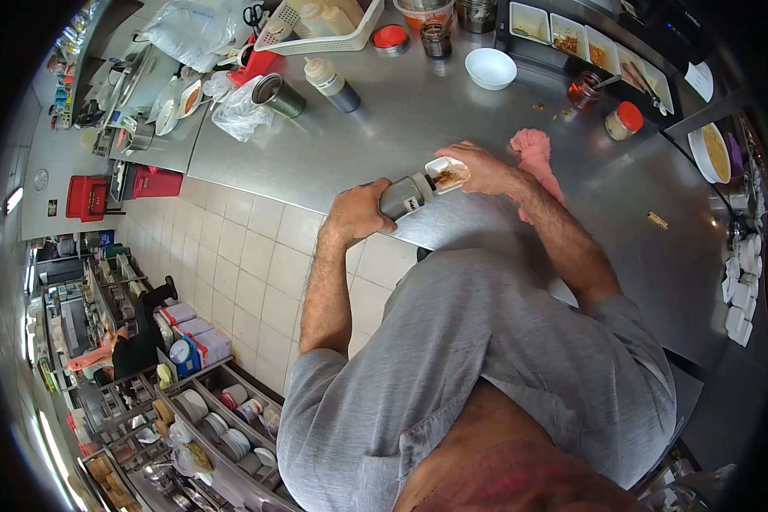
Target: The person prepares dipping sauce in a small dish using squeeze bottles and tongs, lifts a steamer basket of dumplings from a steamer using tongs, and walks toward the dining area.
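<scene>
My left hand (358, 212) is wrapped round a grey bottle (404, 198) with a small label, held tilted over the counter's front edge. The bottle's narrow end points at a small white dish (455, 178) with brown stuff inside. Gripping that dish from its far right side is my right hand (480, 169). Whether bottle and dish touch I cannot tell. A crumpled pink cloth (535, 154) lies beside my right forearm. Farther back on the steel counter stand a squeeze bottle (333, 85) with dark liquid and a white bowl (491, 68).
A steel cup (279, 96) and plastic bag (241, 115) are at the back left. Behind are a white basket (350, 41) and an ingredient tray (520, 43). A red-lidded jar (624, 121) stands to the right. Another person (136, 328) is at far left, beyond the tiled floor (256, 247).
</scene>
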Tool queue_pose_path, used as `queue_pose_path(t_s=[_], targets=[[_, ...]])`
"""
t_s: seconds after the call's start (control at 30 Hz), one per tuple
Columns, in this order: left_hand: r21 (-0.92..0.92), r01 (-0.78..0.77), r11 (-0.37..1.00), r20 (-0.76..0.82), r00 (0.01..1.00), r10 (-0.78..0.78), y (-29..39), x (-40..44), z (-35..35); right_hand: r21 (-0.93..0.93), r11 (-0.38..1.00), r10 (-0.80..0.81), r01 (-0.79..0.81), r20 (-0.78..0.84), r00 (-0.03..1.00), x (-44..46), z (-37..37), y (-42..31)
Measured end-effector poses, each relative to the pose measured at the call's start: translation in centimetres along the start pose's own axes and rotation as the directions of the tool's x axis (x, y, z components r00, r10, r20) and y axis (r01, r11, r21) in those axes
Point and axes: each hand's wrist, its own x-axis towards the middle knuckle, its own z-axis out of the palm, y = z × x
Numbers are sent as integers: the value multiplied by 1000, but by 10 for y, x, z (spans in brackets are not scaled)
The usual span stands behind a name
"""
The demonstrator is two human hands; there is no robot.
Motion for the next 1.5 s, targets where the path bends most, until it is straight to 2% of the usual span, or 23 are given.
queue_pose_path(t_s=[1.5], targets=[[105, 2, 994, -2, 1000, -2, -2, 3, 7, 17, 999, 42, -43, 71, 997, 1, 11, 9]])
